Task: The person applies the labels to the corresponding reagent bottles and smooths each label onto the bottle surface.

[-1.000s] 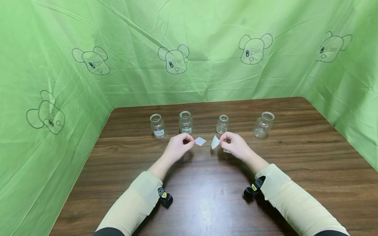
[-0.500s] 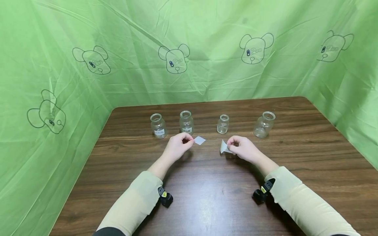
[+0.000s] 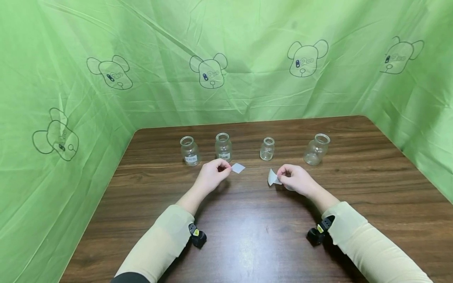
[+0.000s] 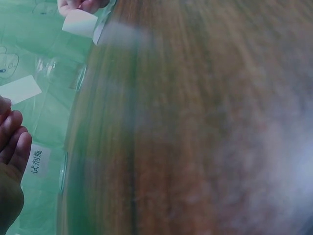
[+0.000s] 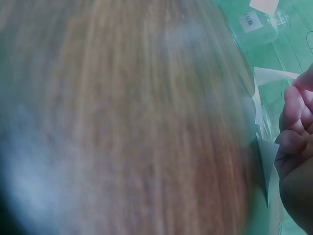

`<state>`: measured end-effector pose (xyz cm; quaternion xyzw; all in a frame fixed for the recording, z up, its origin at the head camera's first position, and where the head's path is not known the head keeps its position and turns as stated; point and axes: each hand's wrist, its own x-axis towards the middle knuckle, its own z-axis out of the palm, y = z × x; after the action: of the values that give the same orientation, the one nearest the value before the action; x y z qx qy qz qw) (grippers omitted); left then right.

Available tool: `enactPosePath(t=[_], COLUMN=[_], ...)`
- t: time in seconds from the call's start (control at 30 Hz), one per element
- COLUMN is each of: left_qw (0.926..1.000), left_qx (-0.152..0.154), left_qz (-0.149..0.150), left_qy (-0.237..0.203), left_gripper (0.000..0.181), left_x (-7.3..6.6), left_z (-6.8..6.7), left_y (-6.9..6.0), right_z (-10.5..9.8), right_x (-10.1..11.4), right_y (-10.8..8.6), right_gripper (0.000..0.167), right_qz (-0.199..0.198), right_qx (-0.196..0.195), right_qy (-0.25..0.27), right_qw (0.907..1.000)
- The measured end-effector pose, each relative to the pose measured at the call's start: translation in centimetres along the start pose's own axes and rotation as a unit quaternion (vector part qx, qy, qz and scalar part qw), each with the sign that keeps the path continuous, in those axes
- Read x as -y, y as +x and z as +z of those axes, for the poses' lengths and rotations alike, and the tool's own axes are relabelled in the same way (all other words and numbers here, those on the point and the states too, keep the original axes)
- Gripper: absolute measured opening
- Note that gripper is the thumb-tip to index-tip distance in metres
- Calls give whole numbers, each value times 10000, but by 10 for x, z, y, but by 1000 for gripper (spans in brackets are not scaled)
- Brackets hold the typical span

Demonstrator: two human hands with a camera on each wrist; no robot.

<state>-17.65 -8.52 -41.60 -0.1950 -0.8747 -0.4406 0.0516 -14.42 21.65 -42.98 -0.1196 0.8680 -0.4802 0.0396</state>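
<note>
My left hand (image 3: 210,175) pinches a small white label (image 3: 238,168) by one corner, just above the table. The same label (image 4: 22,90) shows blank in the left wrist view. My right hand (image 3: 296,180) pinches a curled piece of white paper (image 3: 272,177) between thumb and fingers. Beneath that hand, more white paper (image 3: 289,188) partly shows; in the right wrist view a white paper piece (image 5: 268,157) stands beside the fingers. Behind my left hand is a glass jar (image 3: 223,146) with a printed label. An unlabelled-looking small jar (image 3: 267,149) stands beyond the gap between my hands.
Another labelled glass jar (image 3: 190,151) stands at the back left, and a larger glass jar (image 3: 316,149) at the back right. All are on a brown wooden table (image 3: 244,228). A green curtain (image 3: 247,98) hangs around its back and sides.
My right hand has moved right and slightly nearer with the curled paper, away from my left hand. My left hand and its label have shifted only slightly left.
</note>
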Motion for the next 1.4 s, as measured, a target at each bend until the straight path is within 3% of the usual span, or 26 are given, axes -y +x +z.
enactPosePath(t=[0.4, 0.57, 0.8, 1.2, 1.4], left_qw=[10000, 10000, 10000, 10000, 9999], left_qx=[-27, -13, -21, -36, -33], left_qz=[-13, -42, -58, -53, -79], left_qy=[52, 63, 70, 30, 53], left_gripper=[6, 5, 6, 6, 3], left_x=[2, 2, -1, -1, -1], left_z=[2, 1, 1, 1, 1], left_y=[3, 3, 4, 4, 5], right_z=[-6, -9, -12, -16, -18], right_x=[-5, -12, -12, -9, -9], right_y=[-6, -8, -10, -12, -12], right_gripper=[5, 6, 18, 9, 17], right_qz=[112, -24, -144, 370, 451], right_qx=[99, 93, 76, 413, 197], right_qy=[-94, -259, -301, 724, 207], right_qw=[9998, 9996, 9994, 9958, 9986])
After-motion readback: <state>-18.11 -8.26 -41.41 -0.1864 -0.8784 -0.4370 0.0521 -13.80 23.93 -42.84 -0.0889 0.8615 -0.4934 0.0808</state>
